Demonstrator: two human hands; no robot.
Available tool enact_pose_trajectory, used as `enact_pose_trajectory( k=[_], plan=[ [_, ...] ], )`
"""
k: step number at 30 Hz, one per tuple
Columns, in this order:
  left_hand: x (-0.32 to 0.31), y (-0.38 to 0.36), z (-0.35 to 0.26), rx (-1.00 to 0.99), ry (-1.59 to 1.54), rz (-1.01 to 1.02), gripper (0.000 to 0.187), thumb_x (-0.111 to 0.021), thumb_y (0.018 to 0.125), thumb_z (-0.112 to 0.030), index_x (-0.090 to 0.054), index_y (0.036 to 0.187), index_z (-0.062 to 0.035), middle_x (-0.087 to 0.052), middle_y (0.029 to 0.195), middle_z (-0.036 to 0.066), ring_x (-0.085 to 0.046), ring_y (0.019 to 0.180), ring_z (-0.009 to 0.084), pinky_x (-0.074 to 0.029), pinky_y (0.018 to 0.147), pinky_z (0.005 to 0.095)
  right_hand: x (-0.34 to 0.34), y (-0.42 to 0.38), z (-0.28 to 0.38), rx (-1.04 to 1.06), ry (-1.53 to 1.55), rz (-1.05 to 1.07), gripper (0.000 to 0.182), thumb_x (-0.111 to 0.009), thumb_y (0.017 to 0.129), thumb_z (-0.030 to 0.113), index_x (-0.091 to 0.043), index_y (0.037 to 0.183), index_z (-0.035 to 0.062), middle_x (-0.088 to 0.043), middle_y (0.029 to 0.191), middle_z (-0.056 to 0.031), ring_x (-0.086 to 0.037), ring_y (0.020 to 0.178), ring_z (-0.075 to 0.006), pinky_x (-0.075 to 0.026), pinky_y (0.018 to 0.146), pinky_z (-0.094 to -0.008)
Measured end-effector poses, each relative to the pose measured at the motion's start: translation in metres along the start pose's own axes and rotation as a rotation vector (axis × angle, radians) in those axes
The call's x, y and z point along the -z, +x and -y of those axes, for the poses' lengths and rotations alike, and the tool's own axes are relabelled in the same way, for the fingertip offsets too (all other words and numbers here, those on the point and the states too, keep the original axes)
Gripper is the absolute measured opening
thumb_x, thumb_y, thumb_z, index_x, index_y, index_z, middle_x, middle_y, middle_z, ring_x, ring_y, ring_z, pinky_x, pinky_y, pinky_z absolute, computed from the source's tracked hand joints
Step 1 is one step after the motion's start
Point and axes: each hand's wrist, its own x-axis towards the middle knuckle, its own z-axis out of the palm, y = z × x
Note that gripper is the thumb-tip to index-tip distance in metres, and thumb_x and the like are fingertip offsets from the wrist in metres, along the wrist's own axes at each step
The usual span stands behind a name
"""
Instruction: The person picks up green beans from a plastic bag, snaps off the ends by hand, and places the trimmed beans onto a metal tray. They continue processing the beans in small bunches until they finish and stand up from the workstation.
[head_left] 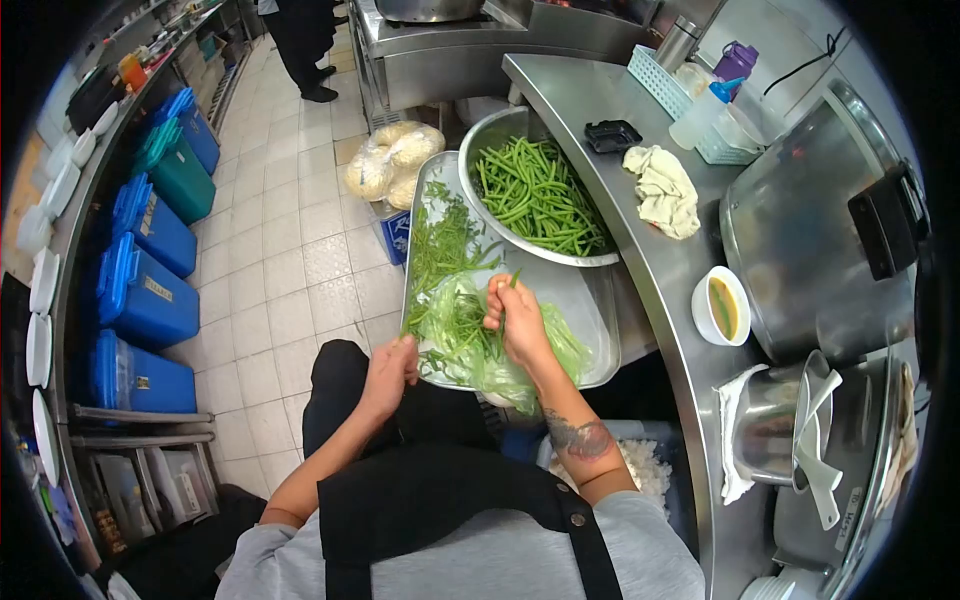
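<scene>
My left hand [391, 372] is closed in a pinch at the near left edge of the metal tray [598, 345], with a bit of green stem showing at its fingertips. My right hand [514, 312] is curled over the tray, a green stem [515, 278] poking out above the fist. Beneath and between both hands lies a thin, pale green plastic bag [490, 365] with leafy greens in and around it. More loose leafy greens [437, 240] cover the tray's left side. Against the tray's far right stands a large metal bowl [484, 213] of green beans [535, 195].
A steel counter [640, 270] curves along my right, bearing a crumpled cloth [662, 192], a white bowl [720, 306] and a large pot [790, 230]. Bagged pale food [395, 160] sits beyond the tray. Blue bins [150, 290] line the left; a person [300, 45] stands far off.
</scene>
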Motion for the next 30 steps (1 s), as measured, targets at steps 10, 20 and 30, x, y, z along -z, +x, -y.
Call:
enact_pose_trajectory(
  k=[10, 20, 30],
  plan=[
    [-0.007, -0.009, -0.011, 0.103, 0.196, 0.032, 0.04, -0.035, 0.102, -0.032, -0.058, 0.091, -0.0006, -0.043, 0.055, -0.003, -0.04, 0.048, 0.0043, -0.034, 0.044, 0.0218, -0.022, -0.021, 0.003, 0.172, -0.899, 0.229, 0.03, -0.052, 0.093, 0.022, -0.06, 0.116, 0.0038, -0.052, 0.061, -0.0039, -0.046, 0.053, -0.0116, -0.038, 0.05, -0.0303],
    [-0.024, -0.005, 0.004, 0.034, 0.144, 0.078, 0.028, -0.034, 0.1, -0.017, -0.049, 0.114, 0.002, -0.055, 0.081, 0.003, -0.052, 0.068, 0.0097, -0.051, 0.066, 0.0264, -0.027, -0.024, -0.003, 0.07, -0.446, 0.366, 0.023, -0.048, 0.096, 0.013, -0.061, 0.111, 0.0019, -0.055, 0.07, 0.0011, -0.052, 0.058, -0.0055, -0.043, 0.055, -0.0219],
    [-0.022, -0.016, -0.013, 0.003, 0.368, -0.043, 0.024, -0.039, 0.099, -0.014, -0.055, 0.108, -0.0003, -0.044, 0.065, -0.002, -0.041, 0.056, 0.006, -0.036, 0.05, 0.0239, -0.019, -0.018, -0.006, 0.116, -0.311, 0.196, 0.013, -0.063, 0.087, 0.009, -0.064, 0.096, 0.0, -0.065, 0.071, -0.0021, -0.06, 0.061, -0.0062, -0.047, 0.055, -0.0203]
  ],
)
